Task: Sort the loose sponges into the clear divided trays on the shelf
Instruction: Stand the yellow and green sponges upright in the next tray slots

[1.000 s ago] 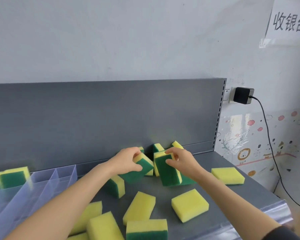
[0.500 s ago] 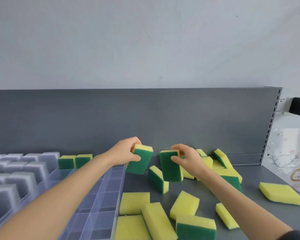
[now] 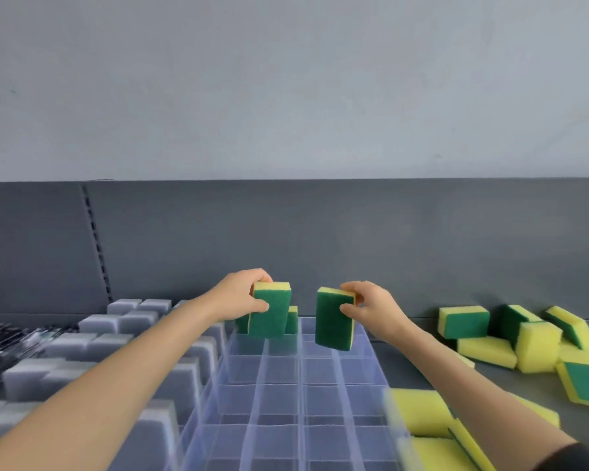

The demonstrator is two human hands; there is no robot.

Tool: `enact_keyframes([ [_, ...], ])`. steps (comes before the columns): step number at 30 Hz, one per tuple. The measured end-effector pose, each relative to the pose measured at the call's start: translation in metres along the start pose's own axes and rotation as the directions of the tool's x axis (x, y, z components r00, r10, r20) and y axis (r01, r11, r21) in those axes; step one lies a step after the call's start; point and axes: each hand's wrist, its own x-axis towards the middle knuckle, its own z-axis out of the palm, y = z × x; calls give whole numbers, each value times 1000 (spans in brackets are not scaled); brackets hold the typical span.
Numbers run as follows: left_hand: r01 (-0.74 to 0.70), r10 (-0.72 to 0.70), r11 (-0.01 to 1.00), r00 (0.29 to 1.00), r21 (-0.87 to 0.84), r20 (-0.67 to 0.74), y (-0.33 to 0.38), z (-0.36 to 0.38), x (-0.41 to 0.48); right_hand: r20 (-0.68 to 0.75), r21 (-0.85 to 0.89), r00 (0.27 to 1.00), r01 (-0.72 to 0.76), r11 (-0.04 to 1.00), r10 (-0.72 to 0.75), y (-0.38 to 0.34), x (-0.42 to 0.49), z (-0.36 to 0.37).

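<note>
My left hand [image 3: 241,299] grips a yellow-and-green sponge [image 3: 270,311] upright, green face toward me, over the far row of the clear divided tray [image 3: 300,399]. My right hand [image 3: 371,309] holds a second yellow-and-green sponge [image 3: 334,321] upright, a little right of the first, also above the tray's far cells. Two like sponges [image 3: 291,321] stand in the tray's back row, partly hidden behind the left one. Loose yellow-and-green sponges [image 3: 524,338] lie piled on the shelf to the right.
Grey sponges [image 3: 92,338] fill a tray on the left. More yellow sponges [image 3: 419,413] lie by the clear tray's near right side. The grey shelf back panel [image 3: 320,246] rises just behind the tray. Shiny metallic items [image 3: 0,348] blur at the far left.
The view has swung left. Both hands carried their sponges left, from above the loose pile to over the clear tray's far cells.
</note>
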Motion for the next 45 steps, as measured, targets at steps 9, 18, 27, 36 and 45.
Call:
enact_keyframes([
  [9,12,-13,1000,999,29,46,-54,2,12,40,24,999,-26,999,25,-31,24,47],
  [18,114,-122,989,989,97,79,-74,22,22,124,61,992,-37,997,29,-22,31,80],
  [27,131,-159,971,978,201,132,-72,20,23,191,14,981,19,1000,-22,-5,32,102],
  [36,75,-211,892,941,446,264,-65,44,16,260,-51,964,67,996,-51,-1,30,110],
  [45,72,-234,878,927,474,292,-57,37,14,265,-132,963,85,988,-48,-2,27,100],
])
